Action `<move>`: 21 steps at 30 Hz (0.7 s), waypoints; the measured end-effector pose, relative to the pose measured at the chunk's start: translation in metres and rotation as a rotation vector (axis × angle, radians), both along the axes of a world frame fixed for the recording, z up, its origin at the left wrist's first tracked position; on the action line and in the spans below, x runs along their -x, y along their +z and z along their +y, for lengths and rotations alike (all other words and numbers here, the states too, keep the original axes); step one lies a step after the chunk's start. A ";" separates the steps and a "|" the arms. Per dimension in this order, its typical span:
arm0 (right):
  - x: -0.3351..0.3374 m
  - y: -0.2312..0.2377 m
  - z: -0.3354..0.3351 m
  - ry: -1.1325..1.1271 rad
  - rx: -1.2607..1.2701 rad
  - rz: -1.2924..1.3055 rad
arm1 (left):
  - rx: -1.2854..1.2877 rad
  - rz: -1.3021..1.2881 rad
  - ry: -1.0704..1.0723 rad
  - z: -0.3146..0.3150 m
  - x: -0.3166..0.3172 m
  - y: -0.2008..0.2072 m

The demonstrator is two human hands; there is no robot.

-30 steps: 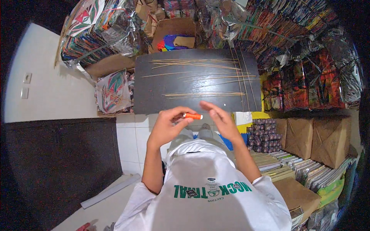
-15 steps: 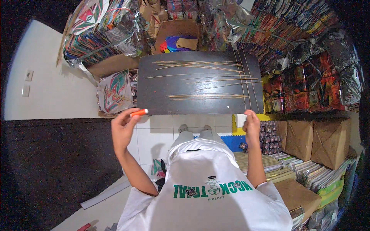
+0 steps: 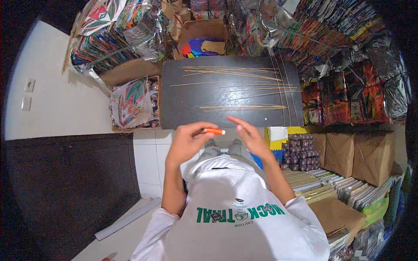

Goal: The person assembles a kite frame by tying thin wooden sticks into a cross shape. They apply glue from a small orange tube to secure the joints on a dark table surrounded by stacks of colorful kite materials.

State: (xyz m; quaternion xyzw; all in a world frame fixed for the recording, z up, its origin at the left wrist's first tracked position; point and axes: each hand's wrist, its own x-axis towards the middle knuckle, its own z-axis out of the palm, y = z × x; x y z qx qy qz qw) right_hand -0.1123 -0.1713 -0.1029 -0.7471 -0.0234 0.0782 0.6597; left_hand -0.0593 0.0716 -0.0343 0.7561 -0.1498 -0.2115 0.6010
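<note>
My left hand (image 3: 188, 142) is closed around a small orange cylinder with a white end (image 3: 212, 131), held level in front of my waist; its exact kind cannot be made out. Just to its right is my right hand (image 3: 254, 140), fingers stretched out toward the white end, with nothing visible in them. Both hands are at the near edge of a dark table (image 3: 187, 95). Thin tan sticks lie on it: a far bunch (image 3: 230, 71), a few loose ones in the middle, and a near bunch (image 3: 241, 107). More thin sticks (image 3: 284, 95) lie crosswise at the right.
An open carton (image 3: 157, 104) with a patterned sheet and sticks on top stands left of the table. Wrapped stacks (image 3: 117, 39) rise behind. Brown parcels (image 3: 372, 158) and stacked small dark boxes (image 3: 300, 152) are at the right. A dark panel (image 3: 69, 174) is at the left.
My hands have come together from far apart: the left moved right with the orange cylinder, the right moved left. My right fingers went from pinched to stretched out. The view shifted slightly.
</note>
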 end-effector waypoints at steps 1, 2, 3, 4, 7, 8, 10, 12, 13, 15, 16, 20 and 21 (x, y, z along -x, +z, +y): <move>-0.003 0.013 0.012 0.013 -0.062 0.015 | 0.044 0.019 -0.015 -0.006 -0.001 0.002; -0.006 0.023 0.023 0.033 -0.127 0.026 | 0.084 0.034 -0.023 -0.009 0.000 0.004; -0.008 0.029 0.028 0.052 -0.192 0.035 | 0.124 0.049 -0.031 -0.010 -0.001 0.004; -0.007 0.031 0.027 0.065 -0.227 0.133 | 0.112 0.041 -0.028 -0.006 -0.002 0.003; -0.003 0.040 0.019 0.078 -0.238 0.268 | 0.091 0.044 -0.026 0.009 -0.005 -0.001; -0.001 0.048 0.019 0.065 -0.181 0.207 | 0.093 0.063 -0.028 0.014 -0.006 0.000; 0.005 0.051 0.015 0.033 -0.122 0.178 | 0.097 0.085 -0.026 0.022 -0.006 0.003; 0.012 0.047 0.003 -0.006 -0.118 0.239 | 0.099 0.091 -0.017 0.028 -0.004 0.007; 0.016 0.043 -0.001 -0.087 -0.128 0.201 | 0.092 0.112 0.002 0.032 -0.004 0.006; 0.022 0.034 -0.011 -0.248 -0.145 0.123 | 0.079 0.156 0.042 0.042 -0.003 0.004; 0.024 0.031 -0.016 -0.365 -0.146 0.140 | 0.044 0.125 0.066 0.047 -0.003 0.004; 0.033 0.013 -0.043 -0.679 -0.177 0.181 | 0.062 0.052 0.195 0.076 -0.004 -0.001; 0.037 0.008 -0.051 -0.721 -0.192 0.184 | 0.057 0.042 0.228 0.086 -0.005 -0.001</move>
